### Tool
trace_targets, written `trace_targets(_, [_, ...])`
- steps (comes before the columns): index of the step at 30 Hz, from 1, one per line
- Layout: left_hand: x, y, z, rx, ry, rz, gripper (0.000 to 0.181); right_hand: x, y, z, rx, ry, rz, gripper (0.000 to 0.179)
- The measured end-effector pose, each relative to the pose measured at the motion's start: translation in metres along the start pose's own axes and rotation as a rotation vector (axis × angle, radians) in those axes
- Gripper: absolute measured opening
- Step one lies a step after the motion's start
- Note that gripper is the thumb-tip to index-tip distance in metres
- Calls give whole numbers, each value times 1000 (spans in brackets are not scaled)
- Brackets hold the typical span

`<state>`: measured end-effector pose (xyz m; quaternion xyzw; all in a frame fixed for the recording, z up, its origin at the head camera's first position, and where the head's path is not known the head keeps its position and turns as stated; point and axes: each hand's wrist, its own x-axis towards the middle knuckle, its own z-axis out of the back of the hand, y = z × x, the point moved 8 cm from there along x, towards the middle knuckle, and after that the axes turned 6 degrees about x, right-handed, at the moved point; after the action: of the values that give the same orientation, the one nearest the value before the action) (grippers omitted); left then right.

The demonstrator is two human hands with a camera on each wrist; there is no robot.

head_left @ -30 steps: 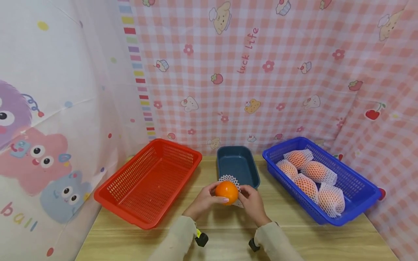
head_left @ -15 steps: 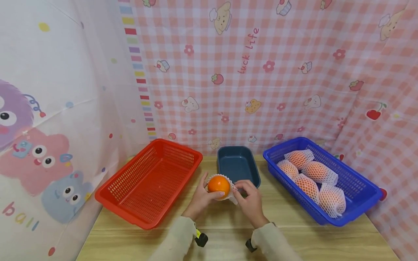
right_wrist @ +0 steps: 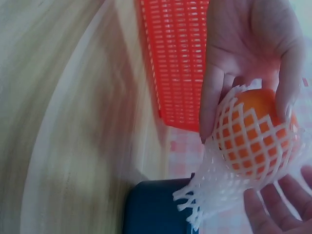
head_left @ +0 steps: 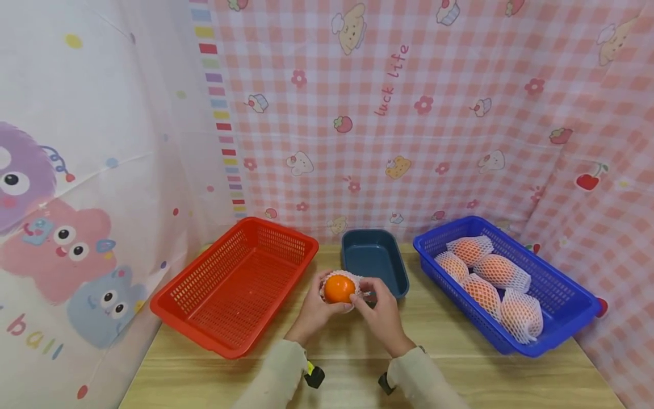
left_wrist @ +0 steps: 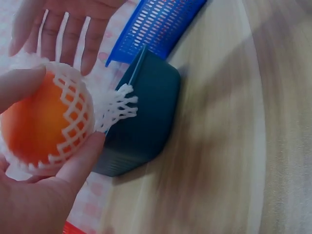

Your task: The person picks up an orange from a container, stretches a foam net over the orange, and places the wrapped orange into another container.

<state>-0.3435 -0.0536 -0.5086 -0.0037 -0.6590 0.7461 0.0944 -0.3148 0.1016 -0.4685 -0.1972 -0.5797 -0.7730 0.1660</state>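
An orange (head_left: 339,289) sits partly inside a white foam net sleeve (right_wrist: 251,141), its top bare. My left hand (head_left: 315,309) grips the fruit and net, thumb over the near side in the head view. The net's loose, frayed end (left_wrist: 119,105) sticks out past the fruit in the left wrist view. My right hand (head_left: 379,312) is close against the right side of the net. Its fingers look nearly straight and spread in the left wrist view, with fingertips (right_wrist: 251,195) at the net in the right wrist view. Whether they press on it is unclear.
To the left stands a red basket (head_left: 232,304) with nothing in it. A dark teal bin (head_left: 375,258) is just behind my hands. On the right, a blue basket (head_left: 562,321) holds several net-wrapped oranges (head_left: 501,271). Patterned cloth hangs behind the wooden table (head_left: 352,369).
The orange has shifted left and sits deeper in its net. My right hand, which was at the net's edge half a second ago, has moved left, closer against the fruit.
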Motion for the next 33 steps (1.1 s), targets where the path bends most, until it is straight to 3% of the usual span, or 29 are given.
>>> trace_targets(4, [-4,-2,-3,-46,27,-19,74,6,-8,3,-54,-2,-76,35])
trace_targets(9, [-7,-2,-1,-38,-3,-12,69,12,-9,7,-142,-20,-55,18])
trace_targets(13, [-8,1,1,-16,-35,22,73,13,-4,9,-193,-61,10,7])
trace_targets(20, [-10,7,-4,-106,-18,31,69,6,10,3,-174,-86,186,8])
trace_targets(25, [-9,9,-2,-144,-80,28,72,-4,24,-7,-189,-96,355,11])
trace_targets(28, [-7,10,2,-158,-110,16,73,-9,31,-13,-172,-85,411,12])
trace_targets(33, [-16,-17,9,-139,-113,-37,69,-15,37,-20,-154,-67,457,14])
